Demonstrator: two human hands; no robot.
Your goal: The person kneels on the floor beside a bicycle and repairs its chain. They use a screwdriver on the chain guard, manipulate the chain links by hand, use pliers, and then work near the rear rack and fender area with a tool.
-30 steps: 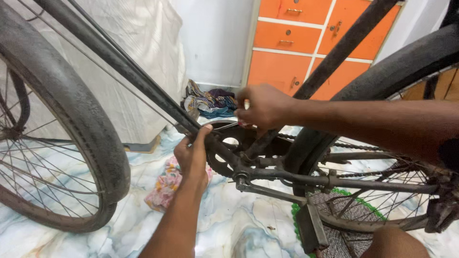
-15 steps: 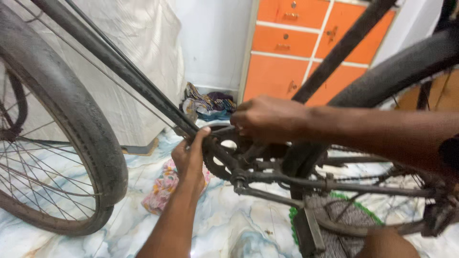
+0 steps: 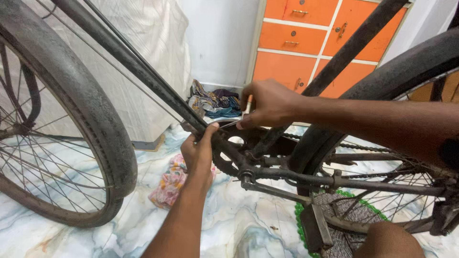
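Right hand [image 3: 267, 102] around upright pale tool [image 3: 248, 104]

Dark toothed chainring [image 3: 229, 160] upright at bicycle's bottom bracket; thin pale tool [image 3: 248, 105] just above.

Matt black painted metal frame tube [image 3: 138, 71], dusty matt rubber front tyre [image 3: 91, 105], dull greasy metal chainring [image 3: 229, 160], glossy marbled stone floor [image 3: 239, 224], soft printed cloth rag [image 3: 167, 184], semi-gloss orange cabinet [image 3: 296, 38].
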